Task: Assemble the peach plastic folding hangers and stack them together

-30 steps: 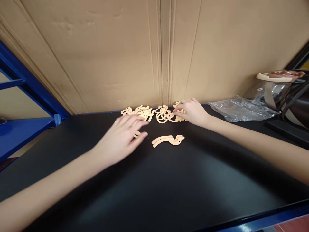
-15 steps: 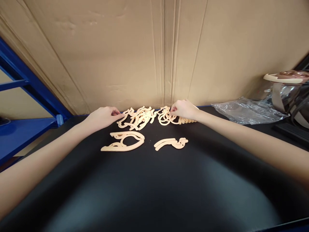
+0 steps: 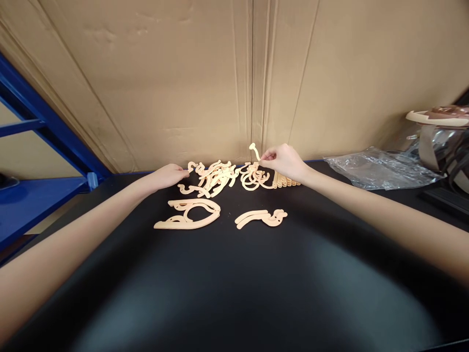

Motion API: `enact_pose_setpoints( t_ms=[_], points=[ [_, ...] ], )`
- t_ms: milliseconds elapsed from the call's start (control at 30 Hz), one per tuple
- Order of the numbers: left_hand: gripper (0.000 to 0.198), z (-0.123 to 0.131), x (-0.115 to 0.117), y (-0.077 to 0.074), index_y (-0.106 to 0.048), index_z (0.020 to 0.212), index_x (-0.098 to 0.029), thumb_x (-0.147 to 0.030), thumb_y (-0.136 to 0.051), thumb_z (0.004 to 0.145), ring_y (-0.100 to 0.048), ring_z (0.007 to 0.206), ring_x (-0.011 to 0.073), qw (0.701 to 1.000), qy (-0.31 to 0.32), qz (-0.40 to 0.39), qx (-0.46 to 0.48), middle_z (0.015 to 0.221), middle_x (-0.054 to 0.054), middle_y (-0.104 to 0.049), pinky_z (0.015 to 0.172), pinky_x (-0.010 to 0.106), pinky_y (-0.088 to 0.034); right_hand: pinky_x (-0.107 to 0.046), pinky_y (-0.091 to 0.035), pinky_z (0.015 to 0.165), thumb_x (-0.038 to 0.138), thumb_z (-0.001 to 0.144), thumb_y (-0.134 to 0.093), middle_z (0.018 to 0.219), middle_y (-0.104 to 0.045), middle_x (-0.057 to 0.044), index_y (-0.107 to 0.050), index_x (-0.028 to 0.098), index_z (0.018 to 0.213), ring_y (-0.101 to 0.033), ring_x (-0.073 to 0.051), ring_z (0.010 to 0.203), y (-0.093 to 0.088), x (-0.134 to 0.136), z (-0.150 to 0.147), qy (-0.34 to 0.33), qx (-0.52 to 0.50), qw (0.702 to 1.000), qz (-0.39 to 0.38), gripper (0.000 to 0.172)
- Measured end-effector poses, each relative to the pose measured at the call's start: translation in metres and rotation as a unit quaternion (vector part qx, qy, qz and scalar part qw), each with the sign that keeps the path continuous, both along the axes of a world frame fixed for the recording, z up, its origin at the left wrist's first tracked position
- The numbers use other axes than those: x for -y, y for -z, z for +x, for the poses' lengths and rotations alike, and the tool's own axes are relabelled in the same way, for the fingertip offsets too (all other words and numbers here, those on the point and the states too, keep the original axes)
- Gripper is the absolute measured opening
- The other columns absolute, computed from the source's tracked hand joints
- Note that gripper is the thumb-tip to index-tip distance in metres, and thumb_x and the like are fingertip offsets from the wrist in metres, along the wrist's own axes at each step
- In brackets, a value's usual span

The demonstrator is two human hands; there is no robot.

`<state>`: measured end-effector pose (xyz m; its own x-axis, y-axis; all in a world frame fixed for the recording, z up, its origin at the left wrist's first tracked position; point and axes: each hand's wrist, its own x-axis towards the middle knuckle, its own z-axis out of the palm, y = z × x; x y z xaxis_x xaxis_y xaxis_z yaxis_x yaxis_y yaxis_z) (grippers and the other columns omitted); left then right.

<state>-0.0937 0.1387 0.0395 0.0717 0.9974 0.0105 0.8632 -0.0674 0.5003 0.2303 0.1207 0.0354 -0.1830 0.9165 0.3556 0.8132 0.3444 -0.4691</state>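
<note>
A heap of pale wooden cut-out pieces (image 3: 220, 177) lies at the back of a black table (image 3: 234, 283), against a cardboard wall. My right hand (image 3: 284, 161) pinches a thin curled wooden piece (image 3: 254, 150) and holds it lifted above the heap's right side. My left hand (image 3: 169, 175) is closed, its fingertips on a piece at the heap's left edge. Two pieces lie apart nearer me: a large arched piece (image 3: 188, 215) on the left and a smaller curved piece (image 3: 261, 217) on the right.
A crumpled clear plastic bag (image 3: 377, 168) lies at the back right, beside a stack of dark objects with a brown-and-cream lid (image 3: 437, 117). Blue shelving (image 3: 32, 146) stands to the left. The cardboard wall (image 3: 234, 73) closes off the back.
My left hand left the large arched piece on the table and went to the heap's left edge. My right hand lifted a thin curled piece off the heap.
</note>
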Motion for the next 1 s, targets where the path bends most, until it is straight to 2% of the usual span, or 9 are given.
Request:
enact_pose_setpoints(
  t_ms=[100, 133, 233, 367, 433, 600, 867, 1000],
  points=[
    [0.028, 0.002, 0.003, -0.001, -0.054, 0.054, -0.019, -0.037, -0.06, 0.075, -0.05, 0.057, 0.0159, 0.999, -0.017, -0.004, -0.03, 0.056, -0.001, -0.055, 0.058, 0.028, -0.038, -0.028, -0.038, 0.063, 0.03, 0.074, -0.059, 0.063, -0.06, 0.001, -0.071, 0.019, 0.073, -0.051, -0.013, 0.059, -0.004, 0.026, 0.009, -0.016, 0.011, 1.0, 0.019, 0.016],
    [0.027, 0.003, 0.005, -0.002, -0.055, 0.057, -0.019, -0.037, -0.059, 0.077, -0.051, 0.058, 0.016, 0.999, -0.022, 0.002, -0.036, 0.059, -0.001, -0.056, 0.06, 0.028, -0.038, -0.028, -0.038, 0.064, 0.029, 0.075, -0.058, 0.062, -0.058, 0.002, -0.07, 0.019, 0.071, -0.05, -0.012, 0.057, -0.004, 0.037, 0.013, -0.042, 0.032, 0.998, 0.037, 0.016],
    [0.023, 0.009, 0.015, -0.008, -0.054, 0.057, -0.02, -0.034, -0.053, 0.075, -0.053, 0.061, 0.0198, 0.998, -0.029, 0.036, -0.042, 0.061, 0.001, -0.057, 0.059, 0.03, -0.035, -0.031, -0.037, 0.073, 0.027, 0.078, -0.057, 0.064, -0.059, 0.001, -0.067, 0.02, 0.069, -0.053, -0.014, 0.062, 0.0, 0.072, 0.03, -0.063, 0.08, 0.992, 0.078, 0.015],
    [0.032, 0.024, 0.032, -0.015, -0.041, 0.053, -0.021, -0.039, -0.041, 0.081, -0.043, 0.052, 0.0178, 0.996, -0.013, 0.076, -0.039, 0.053, 0.0, -0.046, 0.056, 0.03, -0.028, -0.035, -0.036, 0.081, 0.027, 0.08, -0.057, 0.06, -0.052, 0.003, -0.064, 0.022, 0.068, -0.052, -0.015, 0.064, 0.015, 0.11, 0.056, -0.05, 0.154, 0.984, 0.072, 0.014],
    [0.037, 0.033, 0.037, -0.015, -0.037, 0.053, -0.021, -0.044, -0.042, 0.081, -0.038, 0.048, 0.0158, 0.996, -0.004, 0.076, -0.039, 0.049, -0.001, -0.039, 0.054, 0.03, -0.026, -0.036, -0.036, 0.082, 0.028, 0.083, -0.056, 0.06, -0.051, 0.003, -0.064, 0.023, 0.07, -0.051, -0.015, 0.063, 0.024, 0.122, 0.067, -0.047, 0.165, 0.983, 0.066, 0.015],
    [0.039, 0.05, 0.037, -0.012, -0.034, 0.049, -0.021, -0.042, -0.062, 0.065, -0.034, 0.045, 0.0131, 0.998, 0.008, 0.042, -0.042, 0.045, -0.004, -0.036, 0.051, 0.028, -0.024, -0.038, -0.038, 0.08, 0.029, 0.085, -0.056, 0.064, -0.054, 0.002, -0.062, 0.024, 0.072, -0.052, -0.017, 0.065, 0.037, 0.138, 0.086, -0.04, 0.161, 0.985, 0.054, 0.015],
    [0.036, 0.053, 0.028, -0.014, -0.035, 0.046, -0.021, -0.039, -0.064, 0.058, -0.033, 0.046, 0.0121, 0.999, 0.024, -0.013, -0.021, 0.046, -0.005, -0.032, 0.052, 0.028, -0.021, -0.038, -0.041, 0.079, 0.033, 0.087, -0.056, 0.066, -0.056, 0.002, -0.064, 0.026, 0.078, -0.056, -0.018, 0.067, 0.039, 0.147, 0.101, -0.045, 0.147, 0.988, 0.018, 0.014],
    [0.036, 0.054, 0.029, -0.02, -0.043, 0.045, -0.021, -0.045, -0.066, 0.056, -0.04, 0.053, 0.0148, 0.999, 0.035, -0.025, 0.001, 0.05, -0.002, -0.04, 0.054, 0.028, -0.025, -0.036, -0.042, 0.075, 0.039, 0.088, -0.055, 0.07, -0.057, 0.001, -0.063, 0.026, 0.079, -0.056, -0.017, 0.067, 0.039, 0.144, 0.102, -0.056, 0.139, 0.989, -0.004, 0.018]
  ],
)
